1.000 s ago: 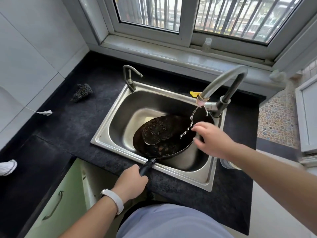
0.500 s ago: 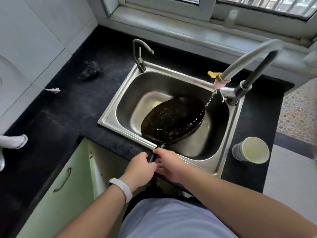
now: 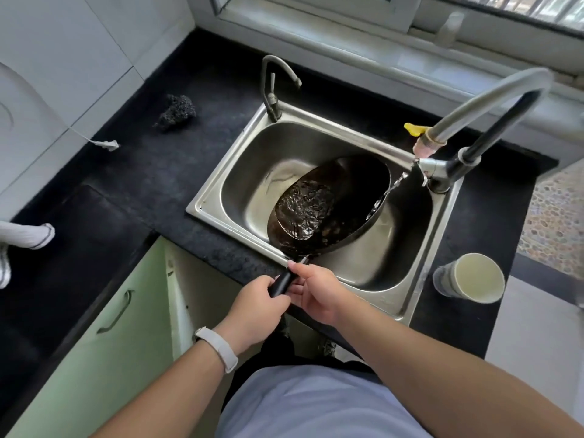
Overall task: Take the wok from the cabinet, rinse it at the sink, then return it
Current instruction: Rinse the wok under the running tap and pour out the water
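The black wok is tilted inside the steel sink, with water pooled in its lower left part. A thin stream from the tap lands on the wok's right rim. Both hands hold the wok's black handle at the sink's front edge. My left hand, with a white wristband, grips the handle's near end. My right hand holds the handle just above it, thumb along the top.
A paper cup stands on the black counter right of the sink. A dark scouring pad lies at the back left. A small second tap rises at the sink's back corner. A green cabinet door hangs open below.
My right hand came away from the water stream and took the handle beside my left hand. The wok has tipped so its water pools to the left.
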A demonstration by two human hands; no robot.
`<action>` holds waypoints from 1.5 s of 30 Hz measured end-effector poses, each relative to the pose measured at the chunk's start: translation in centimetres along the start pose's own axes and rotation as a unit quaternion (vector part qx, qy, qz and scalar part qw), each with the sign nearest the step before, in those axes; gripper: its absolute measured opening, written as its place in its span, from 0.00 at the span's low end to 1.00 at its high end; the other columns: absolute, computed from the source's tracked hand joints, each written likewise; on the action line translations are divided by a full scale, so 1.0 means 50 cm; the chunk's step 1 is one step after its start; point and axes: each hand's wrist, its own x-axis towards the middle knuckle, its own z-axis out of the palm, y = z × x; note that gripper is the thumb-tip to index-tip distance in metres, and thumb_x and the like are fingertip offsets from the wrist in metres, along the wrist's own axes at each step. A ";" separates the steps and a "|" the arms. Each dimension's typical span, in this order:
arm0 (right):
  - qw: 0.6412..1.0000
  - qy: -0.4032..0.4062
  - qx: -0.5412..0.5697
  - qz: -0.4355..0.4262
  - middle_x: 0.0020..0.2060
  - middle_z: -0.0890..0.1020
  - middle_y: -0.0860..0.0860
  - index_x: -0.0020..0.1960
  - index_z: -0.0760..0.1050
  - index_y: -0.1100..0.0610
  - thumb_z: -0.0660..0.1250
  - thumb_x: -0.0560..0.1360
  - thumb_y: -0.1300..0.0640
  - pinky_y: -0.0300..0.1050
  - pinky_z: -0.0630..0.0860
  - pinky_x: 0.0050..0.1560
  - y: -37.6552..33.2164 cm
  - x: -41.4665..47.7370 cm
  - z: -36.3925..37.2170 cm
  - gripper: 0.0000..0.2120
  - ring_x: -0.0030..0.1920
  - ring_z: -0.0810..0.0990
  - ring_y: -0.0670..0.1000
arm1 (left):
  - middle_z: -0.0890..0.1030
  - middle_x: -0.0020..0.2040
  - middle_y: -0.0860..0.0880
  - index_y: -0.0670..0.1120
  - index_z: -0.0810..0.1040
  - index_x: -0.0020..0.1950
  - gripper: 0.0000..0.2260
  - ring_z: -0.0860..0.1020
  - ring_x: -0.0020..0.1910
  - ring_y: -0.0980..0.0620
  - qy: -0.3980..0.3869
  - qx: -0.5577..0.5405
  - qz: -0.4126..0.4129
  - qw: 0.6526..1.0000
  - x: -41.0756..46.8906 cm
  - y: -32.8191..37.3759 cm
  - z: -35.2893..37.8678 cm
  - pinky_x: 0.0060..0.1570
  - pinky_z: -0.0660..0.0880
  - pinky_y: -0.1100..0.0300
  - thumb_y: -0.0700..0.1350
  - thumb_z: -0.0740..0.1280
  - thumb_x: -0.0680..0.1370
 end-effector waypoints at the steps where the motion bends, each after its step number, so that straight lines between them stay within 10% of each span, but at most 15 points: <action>1: 1.000 -0.003 0.003 -0.006 0.45 0.78 0.60 0.57 0.69 0.64 0.65 0.79 0.58 0.45 0.83 0.38 -0.003 -0.004 0.003 0.12 0.40 0.79 0.56 | 0.76 0.30 0.50 0.46 0.76 0.43 0.03 0.74 0.28 0.49 -0.001 -0.006 0.001 1.000 -0.001 0.001 -0.003 0.32 0.76 0.47 0.45 0.68 0.73; 21: 0.985 0.034 -0.128 -0.107 0.51 0.81 0.59 0.60 0.71 0.62 0.70 0.76 0.62 0.47 0.83 0.41 -0.046 -0.053 0.129 0.14 0.43 0.86 0.56 | 0.70 0.28 0.47 0.39 0.72 0.47 0.03 0.64 0.19 0.52 -0.099 -0.237 0.012 0.966 -0.036 -0.008 -0.101 0.19 0.58 0.63 0.38 0.63 0.80; 36: 0.960 0.103 -0.198 -0.171 0.48 0.79 0.60 0.59 0.71 0.66 0.74 0.73 0.58 0.47 0.80 0.36 -0.005 -0.053 0.202 0.20 0.40 0.83 0.58 | 0.68 0.30 0.45 0.43 0.66 0.45 0.05 0.62 0.18 0.53 -0.229 -0.468 -0.042 0.853 -0.051 -0.060 -0.156 0.19 0.54 0.64 0.36 0.60 0.79; 45: 0.961 0.121 -0.180 -0.169 0.51 0.81 0.63 0.58 0.72 0.64 0.73 0.73 0.60 0.48 0.82 0.37 0.001 -0.060 0.201 0.18 0.43 0.84 0.59 | 0.69 0.30 0.46 0.42 0.66 0.43 0.07 0.62 0.18 0.52 -0.236 -0.364 0.002 0.901 -0.043 -0.057 -0.167 0.18 0.57 0.64 0.36 0.60 0.80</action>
